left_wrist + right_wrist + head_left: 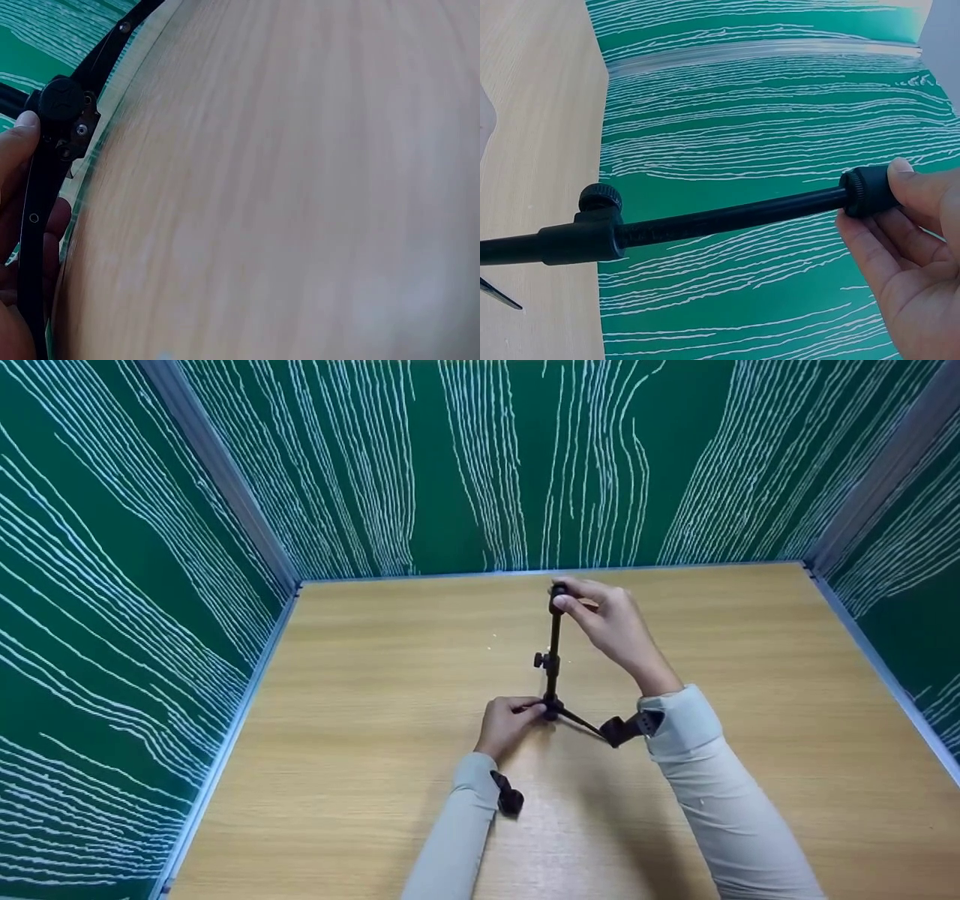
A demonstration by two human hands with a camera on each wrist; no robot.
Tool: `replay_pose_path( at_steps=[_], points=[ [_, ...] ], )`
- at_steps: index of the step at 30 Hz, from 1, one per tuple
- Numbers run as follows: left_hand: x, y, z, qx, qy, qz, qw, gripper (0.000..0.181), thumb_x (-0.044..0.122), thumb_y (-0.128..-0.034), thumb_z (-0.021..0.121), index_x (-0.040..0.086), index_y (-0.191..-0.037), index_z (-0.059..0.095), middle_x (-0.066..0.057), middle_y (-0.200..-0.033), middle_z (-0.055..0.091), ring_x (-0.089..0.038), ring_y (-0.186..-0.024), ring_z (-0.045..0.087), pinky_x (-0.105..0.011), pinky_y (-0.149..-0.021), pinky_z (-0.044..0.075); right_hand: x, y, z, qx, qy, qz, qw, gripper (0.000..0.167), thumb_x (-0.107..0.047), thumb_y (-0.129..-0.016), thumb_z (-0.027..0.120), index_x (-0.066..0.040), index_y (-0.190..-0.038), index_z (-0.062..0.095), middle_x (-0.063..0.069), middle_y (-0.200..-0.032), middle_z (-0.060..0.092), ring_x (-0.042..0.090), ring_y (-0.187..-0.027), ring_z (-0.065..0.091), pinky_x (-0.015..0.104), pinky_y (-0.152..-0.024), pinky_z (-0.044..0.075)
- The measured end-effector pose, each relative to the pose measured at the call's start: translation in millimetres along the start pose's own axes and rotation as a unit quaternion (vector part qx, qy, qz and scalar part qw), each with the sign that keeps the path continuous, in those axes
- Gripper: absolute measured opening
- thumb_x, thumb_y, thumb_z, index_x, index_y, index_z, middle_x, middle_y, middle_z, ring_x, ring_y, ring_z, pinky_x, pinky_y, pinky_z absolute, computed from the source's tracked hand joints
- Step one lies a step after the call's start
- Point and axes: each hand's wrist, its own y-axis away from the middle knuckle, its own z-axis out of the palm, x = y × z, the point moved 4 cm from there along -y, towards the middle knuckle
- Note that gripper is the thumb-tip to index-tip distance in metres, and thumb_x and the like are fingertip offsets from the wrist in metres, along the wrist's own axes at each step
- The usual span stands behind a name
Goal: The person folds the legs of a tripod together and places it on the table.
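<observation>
A slim black tripod stand [554, 639] is held upright over the wooden table, between both hands. My left hand [504, 727] grips it low down; in the left wrist view the thumb lies against the round hub [61, 99] and fingers pass behind one flat leg [31, 232]. At the top, my right hand [619, 630] pinches the thick black end piece [870, 191] between thumb and fingers. Partway along the pole sits a clamp with a ridged knob [600, 198]. Another leg slants from the hub toward the right wrist in the head view.
The wooden table [360, 660] is bounded at the back and sides by green panels [427, 465] with white wavy lines. Metal posts [225, 472] stand at the corners. A few tiny white specks lie behind the stand. Black cameras [511, 801] are strapped to both wrists.
</observation>
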Motion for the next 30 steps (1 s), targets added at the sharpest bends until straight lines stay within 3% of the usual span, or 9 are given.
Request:
replay_pose_path(
  at_steps=[15,20,25,30],
  points=[
    [-2.6,-1.5,0.3,0.004,0.002,0.006,1.0,0.022,0.028,-0.0838,0.075,0.012,-0.099,0.077,-0.003,-0.097,0.075,-0.011,-0.093,0.07,-0.022,-0.085,0.054,4.3,0.7,3.0,-0.002,0.004,-0.01,0.9999,0.031,-0.006,-0.093,0.06,0.004,-0.122,0.062,0.023,-0.117,0.066,0.033,-0.103,0.067,0.03,-0.094,0.051],
    [-2.8,-2.2,0.3,-0.001,0.005,-0.004,1.0,0.023,0.029,-0.0832,0.075,0.014,-0.1,0.077,-0.002,-0.098,0.075,-0.01,-0.094,0.07,-0.021,-0.086,0.053,4.1,0.3,2.2,-0.001,0.014,-0.01,0.9999,0.031,-0.007,-0.093,0.061,0.002,-0.122,0.063,0.021,-0.116,0.067,0.031,-0.102,0.068,0.021,-0.092,0.051],
    [-1.7,-1.7,-0.1,0.001,0.004,-0.007,1.0,0.022,0.03,-0.0829,0.075,0.016,-0.1,0.077,-0.001,-0.098,0.075,-0.01,-0.094,0.07,-0.022,-0.086,0.053,4.4,0.0,3.1,-0.006,0.019,-0.01,0.9998,0.031,-0.01,-0.093,0.061,0.0,-0.122,0.063,0.02,-0.116,0.068,0.03,-0.103,0.067,0.03,-0.093,0.052],
    [-2.4,0.0,0.4,0.003,0.009,-0.005,0.9999,0.022,0.031,-0.0829,0.075,0.016,-0.099,0.077,-0.001,-0.097,0.075,-0.011,-0.094,0.07,-0.023,-0.087,0.053,6.1,1.3,3.7,-0.001,0.021,-0.017,0.9996,0.03,-0.011,-0.092,0.062,0.0,-0.12,0.065,0.019,-0.113,0.069,0.03,-0.1,0.068,0.02,-0.086,0.052]
  ],
)
